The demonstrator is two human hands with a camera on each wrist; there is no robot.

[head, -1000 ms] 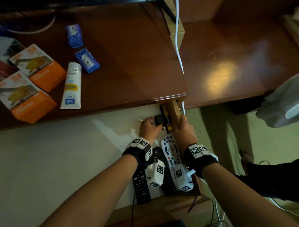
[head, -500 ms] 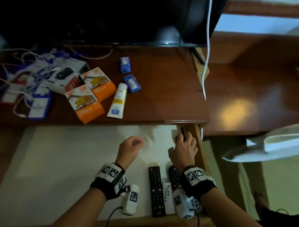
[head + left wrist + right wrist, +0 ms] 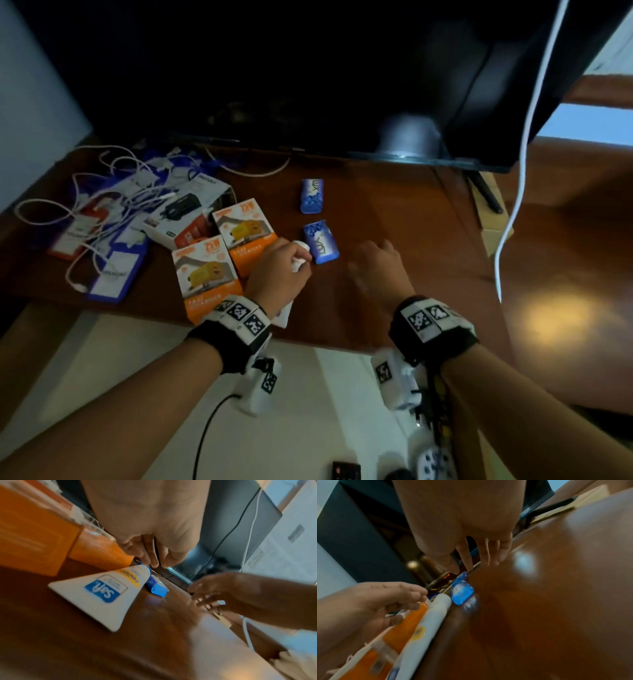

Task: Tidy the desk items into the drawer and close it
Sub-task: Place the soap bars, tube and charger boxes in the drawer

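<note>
A white tube (image 3: 301, 246) (image 3: 106, 592) (image 3: 433, 615) lies on the brown desk (image 3: 394, 212) beside two orange boxes (image 3: 246, 233). My left hand (image 3: 281, 270) (image 3: 157, 562) (image 3: 407, 605) is over its cap end, loosely curved fingers touching it, thumb apart on the box side. My right hand (image 3: 376, 260) (image 3: 479, 562) (image 3: 202, 596) hovers open and blurred, just right of a blue packet (image 3: 320, 241) (image 3: 462, 593). A second blue packet (image 3: 311, 195) lies farther back. Below the desk edge is the open drawer (image 3: 137, 377), its white bottom showing.
Remotes (image 3: 431, 459) lie in the drawer's near right corner. Tangled white cables and card packs (image 3: 102, 212) and a grey box (image 3: 185, 209) crowd the desk's left. A dark TV (image 3: 342, 85) stands behind. A white cable (image 3: 520, 171) hangs on the right.
Both hands have left the drawer's right rear corner and risen to the desktop. The left has reached the white tube. The right has moved beside the blue packet. The head view has tilted up.
</note>
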